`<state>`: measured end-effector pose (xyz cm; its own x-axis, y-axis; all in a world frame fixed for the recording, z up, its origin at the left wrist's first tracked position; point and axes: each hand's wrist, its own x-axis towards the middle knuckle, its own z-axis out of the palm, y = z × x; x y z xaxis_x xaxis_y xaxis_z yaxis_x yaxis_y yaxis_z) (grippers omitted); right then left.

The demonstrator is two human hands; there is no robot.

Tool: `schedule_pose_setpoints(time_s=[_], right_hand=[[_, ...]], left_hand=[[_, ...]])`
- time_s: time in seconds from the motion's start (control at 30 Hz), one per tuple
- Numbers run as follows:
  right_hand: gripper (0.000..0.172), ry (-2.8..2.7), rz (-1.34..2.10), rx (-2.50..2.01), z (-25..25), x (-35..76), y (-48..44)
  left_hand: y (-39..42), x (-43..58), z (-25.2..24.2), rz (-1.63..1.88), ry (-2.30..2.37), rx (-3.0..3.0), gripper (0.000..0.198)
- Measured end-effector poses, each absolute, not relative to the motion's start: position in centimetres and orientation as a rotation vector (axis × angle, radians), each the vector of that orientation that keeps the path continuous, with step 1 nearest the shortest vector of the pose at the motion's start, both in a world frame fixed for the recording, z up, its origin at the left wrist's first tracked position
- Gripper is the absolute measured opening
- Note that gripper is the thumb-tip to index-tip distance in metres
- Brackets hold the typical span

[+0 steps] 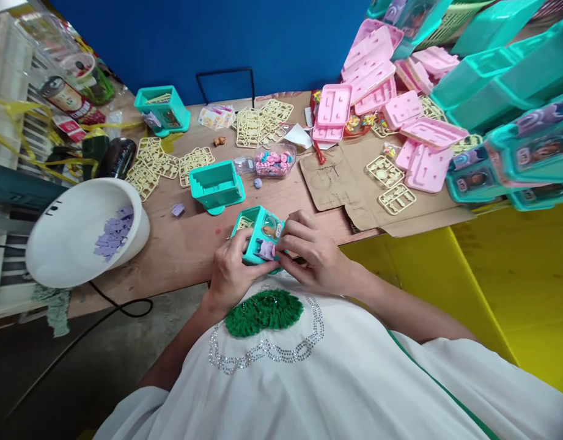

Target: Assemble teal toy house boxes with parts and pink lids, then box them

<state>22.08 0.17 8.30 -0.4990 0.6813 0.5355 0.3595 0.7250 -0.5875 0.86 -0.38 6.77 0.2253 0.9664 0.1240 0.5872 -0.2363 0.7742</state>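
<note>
Near the table's front edge, my left hand (233, 269) grips a small teal plastic toy box (255, 247), fingers over its far side and thumb along the bottom. A lilac piece (265, 250) and a clear bubble window (271, 227) are on its face, and cream parts show inside. My right hand (311, 247) is closed at the box's right side, its fingertips pinching a small pink piece (274, 250) against the lilac one; the fingers partly hide it. Just beyond stands another teal box (217, 186), open at the top.
A white bowl (139, 229) holds lilac pieces. A clear tray (281, 174) of pink and blue bits stands near cream part frames (249, 128). Pink panels (334, 104) and stacked teal boxes (487, 79) crowd the right, by flattened cardboard (368, 201).
</note>
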Motion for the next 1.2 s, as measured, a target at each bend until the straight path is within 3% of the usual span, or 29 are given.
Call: schedule_pose_setpoints(time_s=[0.33,0.67,1.0,1.2], right_hand=[[0.01,-2.221,0.592,-0.789,9.2,22.9,0.5],[0.016,-2.429,0.436,-0.746,9.3,23.1,0.5],[0.022,-2.402,0.333,-0.832,8.5,22.3,-0.1],[0.021,-2.301,0.378,-0.852,8.3,21.6,0.4]], left_hand=[[-0.5,1.6,6.7,0.853,1.44,2.029,0.054],[-0.5,1.9,6.6,0.771,1.494,2.091,0.06],[-1.0,2.4,6.3,0.722,1.486,2.194,0.046],[-0.8,2.1,6.5,0.703,1.561,2.038,0.058]])
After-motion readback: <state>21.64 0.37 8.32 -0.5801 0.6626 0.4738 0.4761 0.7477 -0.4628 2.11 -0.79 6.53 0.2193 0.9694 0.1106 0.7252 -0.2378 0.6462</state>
